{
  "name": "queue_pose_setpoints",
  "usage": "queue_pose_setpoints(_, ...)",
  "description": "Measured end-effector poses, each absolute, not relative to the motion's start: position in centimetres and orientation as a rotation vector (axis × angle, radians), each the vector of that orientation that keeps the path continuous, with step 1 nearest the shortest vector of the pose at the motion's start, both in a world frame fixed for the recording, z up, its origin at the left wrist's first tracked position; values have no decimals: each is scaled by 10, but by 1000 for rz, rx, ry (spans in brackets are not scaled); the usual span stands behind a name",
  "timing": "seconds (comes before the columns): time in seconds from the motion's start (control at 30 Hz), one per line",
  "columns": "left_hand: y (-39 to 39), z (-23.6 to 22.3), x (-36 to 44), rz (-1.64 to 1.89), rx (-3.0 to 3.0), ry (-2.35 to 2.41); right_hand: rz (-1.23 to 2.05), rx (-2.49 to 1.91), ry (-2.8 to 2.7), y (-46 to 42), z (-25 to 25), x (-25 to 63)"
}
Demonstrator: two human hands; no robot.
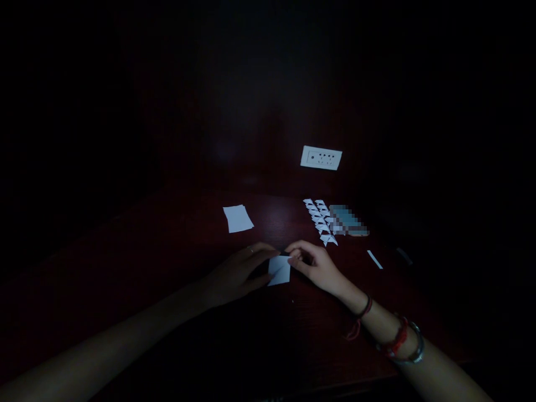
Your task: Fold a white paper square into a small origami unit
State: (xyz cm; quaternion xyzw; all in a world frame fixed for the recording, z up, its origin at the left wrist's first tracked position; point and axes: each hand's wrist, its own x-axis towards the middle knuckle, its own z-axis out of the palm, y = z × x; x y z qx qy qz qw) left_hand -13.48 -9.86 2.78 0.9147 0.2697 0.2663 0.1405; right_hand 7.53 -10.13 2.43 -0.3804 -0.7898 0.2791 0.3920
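Paper square (282, 269) pinched in our right hand (319, 267), left hand (234, 274) half-open against it; folded pieces (321, 220) done, sheets (238, 219) unfolded.

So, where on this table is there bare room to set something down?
Bare table shows between the paper stack and the folded papers, beyond the left hand and right hand; more shows dimly left of the stack. It is crowded where the folded papers adjoin a pixelated blue thing, and where both hands meet at the small sheet.

A white socket (321, 158) shows behind; a pixelated bluish object (347, 219) lies nearer
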Motion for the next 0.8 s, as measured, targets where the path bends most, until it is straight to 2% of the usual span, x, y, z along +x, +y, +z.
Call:
queue_pose_setpoints(0.17,-95,19,-138,753,2646,786,750,-970,-1990,-100,23,76)
queue_pose_setpoints(0.43,-92,23,-132,803,2564,921,595,-967,-2130,-102,22,74)
queue_pose_setpoints(0.67,-92,28,-130,834,2377,1061,470,-942,-2151,-107,27,71)
queue_pose_setpoints(0.8,-94,30,-127,847,2184,1039,517,-960,-2173,-108,27,70)
